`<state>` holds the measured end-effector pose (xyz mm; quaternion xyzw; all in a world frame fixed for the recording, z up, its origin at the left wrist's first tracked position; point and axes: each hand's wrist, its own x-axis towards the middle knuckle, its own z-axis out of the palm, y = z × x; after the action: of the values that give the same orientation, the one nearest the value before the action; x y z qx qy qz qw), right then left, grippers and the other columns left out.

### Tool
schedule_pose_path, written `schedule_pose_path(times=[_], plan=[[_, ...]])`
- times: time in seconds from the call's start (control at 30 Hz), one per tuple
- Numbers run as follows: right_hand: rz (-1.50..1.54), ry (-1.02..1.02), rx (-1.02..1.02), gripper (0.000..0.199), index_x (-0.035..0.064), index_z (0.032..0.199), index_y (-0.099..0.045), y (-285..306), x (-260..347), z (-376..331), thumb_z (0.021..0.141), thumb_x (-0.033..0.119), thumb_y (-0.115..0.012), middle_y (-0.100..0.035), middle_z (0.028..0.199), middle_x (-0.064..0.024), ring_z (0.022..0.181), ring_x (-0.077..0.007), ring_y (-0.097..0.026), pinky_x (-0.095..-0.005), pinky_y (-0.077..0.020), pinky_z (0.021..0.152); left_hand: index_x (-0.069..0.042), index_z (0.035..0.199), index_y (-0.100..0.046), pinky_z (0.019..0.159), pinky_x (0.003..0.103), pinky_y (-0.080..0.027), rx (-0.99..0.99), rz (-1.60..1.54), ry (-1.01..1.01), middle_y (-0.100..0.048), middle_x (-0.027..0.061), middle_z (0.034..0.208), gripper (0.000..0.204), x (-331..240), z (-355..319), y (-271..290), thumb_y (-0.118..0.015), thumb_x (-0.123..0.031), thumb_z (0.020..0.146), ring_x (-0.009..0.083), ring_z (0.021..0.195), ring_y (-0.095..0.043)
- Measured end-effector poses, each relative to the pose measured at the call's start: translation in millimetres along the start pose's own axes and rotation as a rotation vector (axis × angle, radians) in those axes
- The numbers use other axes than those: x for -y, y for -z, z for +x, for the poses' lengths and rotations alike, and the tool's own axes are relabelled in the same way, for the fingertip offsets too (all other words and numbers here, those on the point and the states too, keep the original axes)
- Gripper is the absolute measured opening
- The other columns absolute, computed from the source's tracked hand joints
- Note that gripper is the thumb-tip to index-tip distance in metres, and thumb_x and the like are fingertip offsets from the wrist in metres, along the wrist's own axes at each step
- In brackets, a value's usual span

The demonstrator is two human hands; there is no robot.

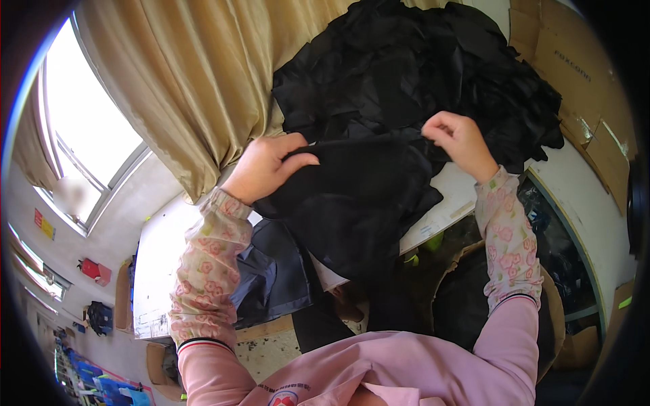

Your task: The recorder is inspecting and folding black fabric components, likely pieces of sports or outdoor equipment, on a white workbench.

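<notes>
A piece of black fabric [352, 196] hangs stretched between my two hands, its upper edge drawn nearly straight. At its left corner my left hand [271, 162] is closed, thumb and fingers pinching the edge. My right hand [457, 139] pinches the right end of the same edge, fingers curled together. The cloth drapes down over the front of the white table towards my lap. Just beyond my hands rises a large heap of black fabric pieces [406, 74]. Where the held piece meets the heap is hard to make out, black on black.
Dark grey folded fabric [274, 271] lies at the front of the white table [156, 271], beside my left forearm. Tan curtains [183, 74] hang behind the heap. Cardboard [569, 74] stands at the far right. A cardboard container with dark contents [467, 291] sits below my right arm.
</notes>
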<state>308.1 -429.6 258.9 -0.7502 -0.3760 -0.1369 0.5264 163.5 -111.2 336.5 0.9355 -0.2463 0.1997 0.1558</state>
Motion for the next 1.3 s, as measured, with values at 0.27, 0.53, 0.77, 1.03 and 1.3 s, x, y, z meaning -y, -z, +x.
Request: schedule_pose_path(times=[0.27,0.53,0.77,1.03,1.3], plan=[[0.089,0.171,0.069,0.018,0.005,0.102,-0.064,-28.6,28.2,5.8,0.085,0.008,-0.066,-0.062,0.085,0.0009,0.076,-0.0066,-0.057,-0.0204,-0.0452,0.069,0.0,0.088,-0.063,0.064,0.035,-0.047,0.014,-0.017,0.059,-0.06,0.0159,0.074,0.025,2.4,-11.2,8.0,-0.07,-0.023,0.084,0.0329,0.069,-0.059],[-0.133,0.315,-0.023,0.028,0.0042,0.107,-0.063,-31.3,31.5,18.4,0.081,0.012,-0.069,-0.066,0.095,-0.0045,0.083,-0.0168,-0.062,-0.0279,-0.0471,0.078,-0.001,0.088,-0.062,0.063,0.036,-0.047,-0.017,0.044,0.05,-0.061,0.0167,0.074,0.027,3.1,-11.1,9.3,-0.071,-0.027,0.083,0.0338,0.069,-0.06],[-0.387,0.526,0.26,0.018,0.0047,0.097,-0.064,-69.8,85.8,20.6,0.081,0.014,-0.065,-0.065,0.083,-0.0142,0.074,-0.0341,-0.062,-0.0383,-0.0488,0.065,-0.003,0.09,-0.063,0.067,0.037,-0.048,0.044,-0.006,-0.048,-0.063,0.014,0.082,0.027,-0.7,2.9,7.7,-0.071,-0.027,0.081,0.0338,0.077,-0.061],[-0.147,0.109,0.608,0.017,-0.0052,0.091,-0.064,-50.9,96.6,41.6,0.086,0.011,-0.06,-0.063,0.073,-0.0104,0.067,-0.0138,-0.058,-0.0276,-0.0448,0.065,-0.002,0.084,-0.066,0.057,0.03,-0.046,-0.38,-0.052,0.562,-0.061,0.0089,0.068,0.024,109.8,-89.8,2.9,-0.063,-0.024,0.09,0.0173,0.06,-0.057],[0.441,-0.049,0.659,0.024,-0.0065,0.104,-0.065,-135.2,142.4,77.8,0.089,0.012,-0.06,-0.067,0.087,-0.0053,0.075,-0.0097,-0.061,-0.0232,-0.0497,0.069,0.003,0.122,-0.056,0.088,0.034,-0.05,0.508,-1.414,0.78,-0.065,0.0172,0.104,0.075,19.5,-188.9,-150.2,-0.036,-0.063,0.093,0.0239,0.096,-0.064]])
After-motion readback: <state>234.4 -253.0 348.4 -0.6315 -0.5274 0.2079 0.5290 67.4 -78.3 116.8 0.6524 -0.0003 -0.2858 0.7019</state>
